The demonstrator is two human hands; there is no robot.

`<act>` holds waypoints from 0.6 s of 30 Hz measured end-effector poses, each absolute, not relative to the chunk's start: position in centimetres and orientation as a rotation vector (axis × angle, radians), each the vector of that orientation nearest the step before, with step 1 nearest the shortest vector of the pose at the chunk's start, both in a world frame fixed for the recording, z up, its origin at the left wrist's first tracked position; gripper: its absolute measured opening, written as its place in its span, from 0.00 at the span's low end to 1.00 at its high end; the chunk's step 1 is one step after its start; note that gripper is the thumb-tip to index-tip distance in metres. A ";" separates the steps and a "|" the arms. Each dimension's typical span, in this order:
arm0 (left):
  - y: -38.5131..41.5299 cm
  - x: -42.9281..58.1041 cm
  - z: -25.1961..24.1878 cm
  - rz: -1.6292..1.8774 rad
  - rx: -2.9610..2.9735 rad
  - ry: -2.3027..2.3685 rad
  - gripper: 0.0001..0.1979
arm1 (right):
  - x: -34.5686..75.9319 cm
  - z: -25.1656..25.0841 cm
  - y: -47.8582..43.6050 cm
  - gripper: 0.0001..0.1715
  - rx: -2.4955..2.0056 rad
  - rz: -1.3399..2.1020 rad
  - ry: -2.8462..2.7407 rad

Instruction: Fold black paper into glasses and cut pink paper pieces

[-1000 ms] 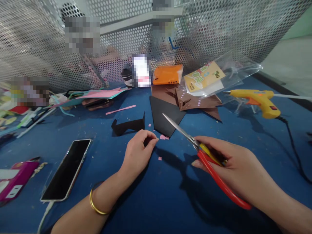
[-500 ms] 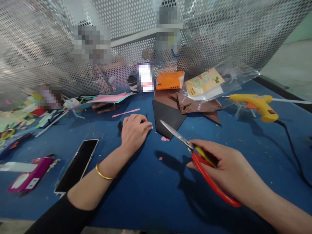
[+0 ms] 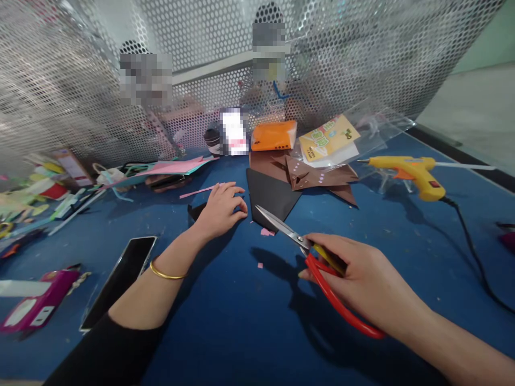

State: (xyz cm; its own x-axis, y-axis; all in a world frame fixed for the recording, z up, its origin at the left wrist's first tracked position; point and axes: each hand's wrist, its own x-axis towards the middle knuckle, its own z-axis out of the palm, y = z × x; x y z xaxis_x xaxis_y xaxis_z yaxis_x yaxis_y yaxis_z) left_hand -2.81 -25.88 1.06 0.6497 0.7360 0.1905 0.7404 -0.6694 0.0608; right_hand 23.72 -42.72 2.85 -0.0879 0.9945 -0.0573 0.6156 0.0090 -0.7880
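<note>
My right hand (image 3: 354, 262) holds a pair of scissors (image 3: 281, 222) with red handles. Their silver blades lie close together and point up and left, the tips over the edge of a black paper piece (image 3: 271, 195). My left hand (image 3: 223, 212) is left of that paper, thumb and forefinger curled together in a pinch; anything between them is too small to make out. A dark scrap (image 3: 195, 210) shows beside its wrist side, and a thin pink paper strip (image 3: 197, 191) runs behind the fingers. Small pink scraps (image 3: 266, 232) lie by the black paper's lower corner.
Brown paper shapes (image 3: 322, 174), an orange packet (image 3: 273, 135) and a plastic bag with a yellow card (image 3: 330, 139) lie behind. A yellow glue gun (image 3: 410, 167) with its cord is at right. At left are a phone (image 3: 120, 279) and a magenta device (image 3: 42, 303).
The view has shifted slightly, so most things sit further left. My left hand has moved a little toward the black paper and its fingers have lifted. My right hand still holds the scissors.
</note>
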 end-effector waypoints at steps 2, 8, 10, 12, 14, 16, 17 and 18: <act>-25.8 -2.8 1.0 -0.288 -2.851 -1.236 0.03 | 23.7 2.9 -42.7 0.18 -1.663 0.924 -1.750; -26.9 -2.6 1.5 -0.368 -2.784 -1.208 0.04 | 23.7 3.0 -42.6 0.20 -1.686 0.859 -1.782; -27.4 -2.6 2.0 -0.427 -2.726 -1.177 0.05 | 23.7 2.9 -42.6 0.19 -1.679 0.853 -1.784; -28.0 -2.8 2.3 -0.457 -2.687 -1.160 0.08 | 23.7 2.9 -42.6 0.19 -1.670 0.836 -1.793; -28.4 -3.0 2.2 -0.447 -2.697 -1.173 0.11 | 23.7 2.9 -42.7 0.18 -1.660 0.817 -1.804; -28.7 -3.2 1.8 -0.430 -2.729 -1.185 0.11 | 23.8 2.8 -42.7 0.18 -1.644 0.809 -1.816; -28.9 -3.2 1.6 -0.427 -2.739 -1.192 0.12 | 23.8 2.8 -42.7 0.17 -1.636 0.803 -1.820; -29.0 -3.1 1.4 -0.430 -2.741 -1.205 0.12 | 23.8 2.8 -42.7 0.17 -1.628 0.793 -1.822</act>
State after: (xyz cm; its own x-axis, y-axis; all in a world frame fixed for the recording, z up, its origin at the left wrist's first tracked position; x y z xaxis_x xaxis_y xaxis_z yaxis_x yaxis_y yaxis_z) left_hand -3.11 -28.97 1.35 0.6433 0.7029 0.3034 0.7361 -0.6768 0.0072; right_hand 23.82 -42.75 2.76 -0.1010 0.9946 0.0247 0.6597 0.0855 -0.7467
